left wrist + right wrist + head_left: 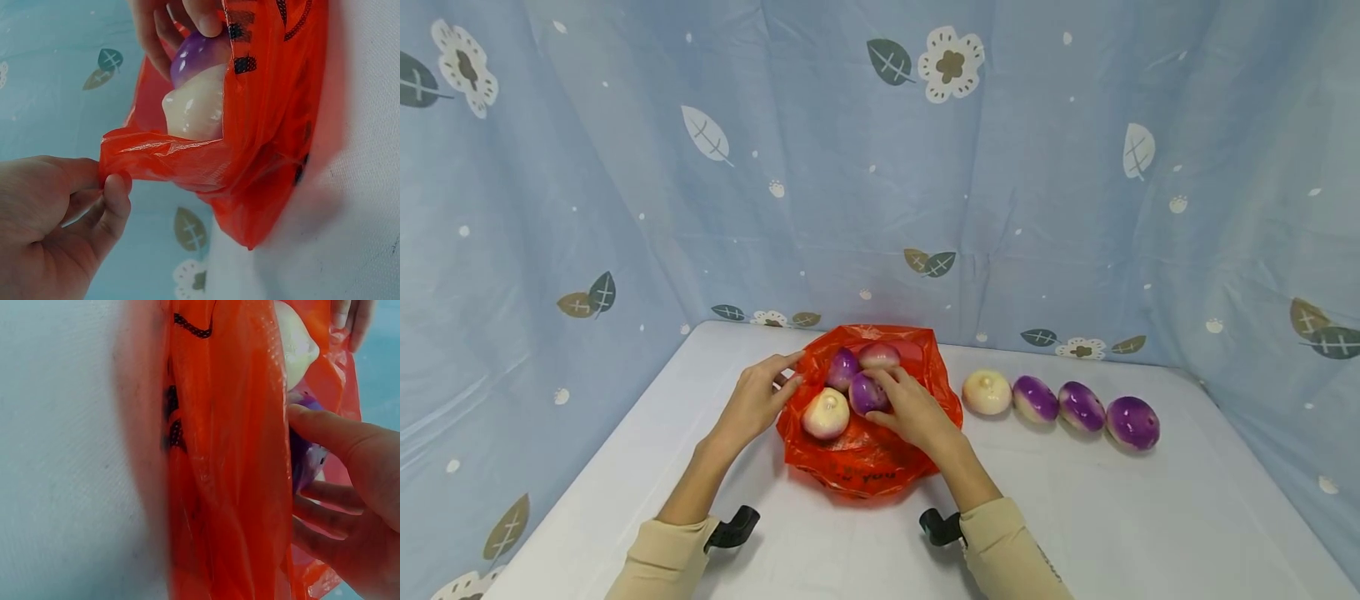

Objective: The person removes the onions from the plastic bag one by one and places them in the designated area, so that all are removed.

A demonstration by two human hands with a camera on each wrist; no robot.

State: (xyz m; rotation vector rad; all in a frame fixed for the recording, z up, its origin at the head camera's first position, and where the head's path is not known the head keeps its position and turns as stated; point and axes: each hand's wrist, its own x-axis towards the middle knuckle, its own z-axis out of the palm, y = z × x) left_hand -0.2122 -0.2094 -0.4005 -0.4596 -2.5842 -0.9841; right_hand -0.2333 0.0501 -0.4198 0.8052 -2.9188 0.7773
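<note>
A red plastic bag (880, 458) stands with its mouth spread wide, holding several purple-and-white turnips. My left hand (758, 402) pinches the bag's left rim between thumb and fingers, as the left wrist view shows. Inside the mouth, my right hand (919, 418) grips a purple turnip (867, 395) with the thumb on the near side and the fingers over the far side. Left of it lies a turnip with its pale, pointed end up (826, 417). Behind are a purple turnip (842, 369) and a pinkish one (878, 356).
To the right of the bag, several more turnips lie in a slanting row on the white table (1075, 517), from a pale one (988, 392) to a deep purple one (1132, 422). A blue patterned curtain (820, 208) hangs behind the table and along its sides.
</note>
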